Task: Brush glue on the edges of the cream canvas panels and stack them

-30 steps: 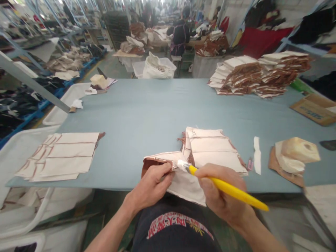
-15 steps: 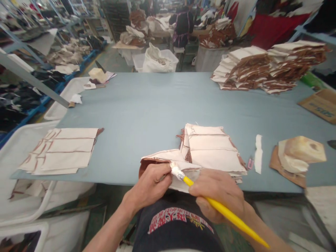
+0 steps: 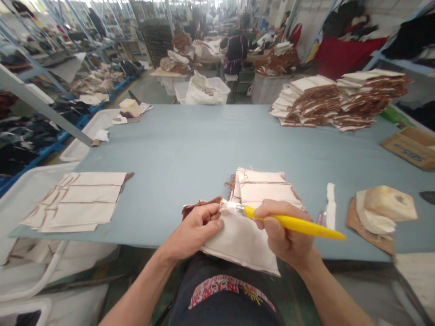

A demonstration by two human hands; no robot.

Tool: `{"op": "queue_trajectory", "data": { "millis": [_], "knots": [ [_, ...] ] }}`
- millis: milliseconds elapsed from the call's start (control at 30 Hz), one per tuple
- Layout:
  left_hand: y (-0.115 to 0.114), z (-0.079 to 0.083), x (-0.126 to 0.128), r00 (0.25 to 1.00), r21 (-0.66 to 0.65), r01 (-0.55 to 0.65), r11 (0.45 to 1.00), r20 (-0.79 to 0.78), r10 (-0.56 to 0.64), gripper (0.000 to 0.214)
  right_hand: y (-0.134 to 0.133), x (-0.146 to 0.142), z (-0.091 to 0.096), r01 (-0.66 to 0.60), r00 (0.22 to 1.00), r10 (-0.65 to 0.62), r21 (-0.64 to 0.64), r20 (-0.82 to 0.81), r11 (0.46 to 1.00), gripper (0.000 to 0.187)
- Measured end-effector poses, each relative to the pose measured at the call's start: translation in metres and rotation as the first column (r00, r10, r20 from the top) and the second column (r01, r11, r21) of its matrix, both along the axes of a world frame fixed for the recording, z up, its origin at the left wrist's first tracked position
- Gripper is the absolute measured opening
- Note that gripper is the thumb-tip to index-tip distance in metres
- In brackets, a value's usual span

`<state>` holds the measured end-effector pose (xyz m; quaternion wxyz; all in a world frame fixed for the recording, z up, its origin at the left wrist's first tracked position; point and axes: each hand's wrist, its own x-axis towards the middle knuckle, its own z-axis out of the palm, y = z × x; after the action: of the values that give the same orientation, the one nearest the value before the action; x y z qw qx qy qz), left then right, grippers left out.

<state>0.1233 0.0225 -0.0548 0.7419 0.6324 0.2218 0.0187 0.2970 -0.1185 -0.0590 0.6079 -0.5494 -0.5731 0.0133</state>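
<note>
My left hand [image 3: 200, 224] is pinched on the cloth [image 3: 243, 242], near its upper left corner, and my right hand [image 3: 288, 237] is wrapped around the yellow tool [image 3: 299, 224]. The tool's white tip meets that corner, just beside my left fingertips; whether it reaches inside the fold I cannot tell. I judge the step in hand to be working the corner with the tip. The next move seems to call for a firm left pinch and small, careful pressure from the right.

The cloth is at the near edge of the surface [image 3: 170, 149], hanging over it towards me. Just beyond is the near stack [image 3: 261, 192]; further right, a white strip [image 3: 331, 206] and a block [image 3: 390, 203]. Another stack [image 3: 90, 199] lies well left, and a tall pile [image 3: 312, 102] far right.
</note>
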Motion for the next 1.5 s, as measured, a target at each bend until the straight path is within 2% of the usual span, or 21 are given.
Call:
{"op": "queue_trajectory", "data": {
  "millis": [100,167,233,367,467,633,733,833,900,967,1067,1200,1333,1433,1500],
  "knots": [
    [-0.002,-0.001,0.002,0.997,-0.082,-0.083,0.993,-0.018,0.082,0.044,-0.003,0.003,0.006,0.024,0.988,-0.027,0.021,0.153,1.0,0.014],
    [-0.001,-0.002,0.003,0.993,-0.122,-0.115,0.986,-0.03,0.113,0.044,-0.004,0.002,0.009,0.043,0.991,-0.045,0.019,0.13,0.999,0.013],
    [0.0,-0.002,0.003,0.995,-0.155,-0.099,0.983,-0.031,0.095,0.043,-0.002,0.003,0.01,0.031,0.993,-0.031,-0.001,0.115,1.0,0.013],
    [0.004,-0.003,0.004,0.996,-0.261,-0.085,0.962,-0.017,0.083,0.044,0.007,0.009,0.009,0.04,0.974,-0.039,-0.002,0.223,0.999,0.013],
    [0.008,-0.004,0.005,0.99,-0.344,-0.139,0.929,-0.025,0.139,0.041,0.009,0.01,0.007,0.125,0.976,-0.128,0.028,0.179,0.992,0.012],
    [0.015,-0.001,0.003,0.99,-0.385,-0.135,0.913,-0.014,0.141,0.039,0.021,0.002,0.007,0.099,0.986,-0.098,-0.002,0.135,0.995,0.016],
    [0.018,0.003,0.001,0.987,-0.398,-0.151,0.905,-0.012,0.159,0.036,0.033,0.0,0.007,0.208,0.974,-0.212,0.057,0.083,0.977,0.018],
    [0.02,0.006,0.002,0.986,-0.427,-0.146,0.893,0.014,0.168,0.037,0.042,-0.005,0.003,0.342,0.93,-0.335,-0.022,0.151,0.939,0.017],
    [0.023,0.007,0.004,0.985,-0.439,-0.134,0.889,0.038,0.167,0.038,0.045,-0.011,-0.004,0.368,0.912,-0.335,-0.112,0.237,0.923,0.019],
    [0.027,0.006,0.004,0.987,-0.437,-0.119,0.892,0.047,0.154,0.04,0.049,-0.016,-0.01,0.372,0.908,-0.327,-0.144,0.263,0.917,0.023],
    [0.038,0.001,-0.003,0.99,-0.369,-0.083,0.926,0.079,0.12,0.047,0.054,-0.011,-0.013,0.432,0.887,-0.395,-0.125,0.239,0.893,0.029],
    [0.052,-0.008,-0.026,0.994,-0.065,-0.001,0.998,0.11,0.008,0.053,0.061,0.011,-0.008,0.519,0.848,-0.49,-0.135,0.202,0.844,0.04],
    [0.053,-0.011,-0.037,0.996,0.133,0.006,0.991,0.089,-0.018,0.044,0.077,0.022,-0.014,0.521,0.851,-0.492,-0.173,0.185,0.836,0.047],
    [0.048,-0.008,-0.035,0.996,0.251,-0.012,0.968,0.093,-0.012,0.039,0.088,0.015,-0.024,0.468,0.881,-0.431,-0.214,0.196,0.858,0.046],
    [0.044,-0.008,-0.035,0.995,0.334,-0.001,0.943,0.095,-0.033,0.033,0.086,0.006,-0.025,0.45,0.89,-0.415,-0.22,0.188,0.865,0.042]
  ]
}}
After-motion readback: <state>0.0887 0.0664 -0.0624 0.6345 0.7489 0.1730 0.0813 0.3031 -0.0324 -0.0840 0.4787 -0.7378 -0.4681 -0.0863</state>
